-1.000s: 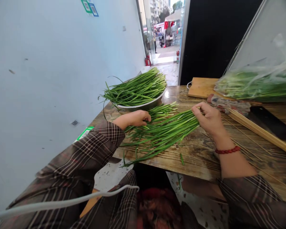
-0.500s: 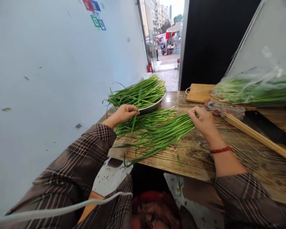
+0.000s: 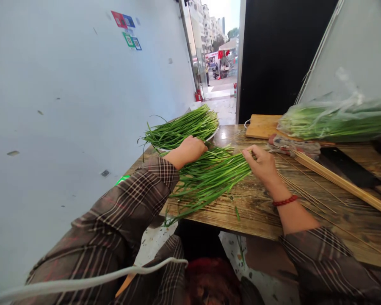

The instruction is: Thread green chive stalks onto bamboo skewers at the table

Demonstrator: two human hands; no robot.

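Observation:
A bunch of garlic chives (image 3: 219, 176) lies fanned across the wooden table, green tips to the left. My right hand (image 3: 260, 163) pinches its pale stem ends at the right. Just behind it is a second pile of chives (image 3: 220, 152). My left hand (image 3: 190, 149) is over this pile with its back toward me and its fingers curled down; what the fingertips hold is hidden. Beyond my left hand a metal bowl (image 3: 214, 134) carries a large heap of chives (image 3: 184, 127), partly covered by the hand.
On the right of the table (image 3: 260, 212) lie a bundle of thin wooden sticks (image 3: 343, 182), loose sticks, a cleaver (image 3: 352, 167) and crumpled gloves (image 3: 294, 146). Behind them are a cutting board (image 3: 262, 126) and a plastic bag of chives (image 3: 336, 120). A wall (image 3: 66, 106) borders the left.
My left hand has moved right and turned over onto the rear pile; the chive strand it held upright is no longer visible. My right hand keeps its pinch. The view has shifted slightly.

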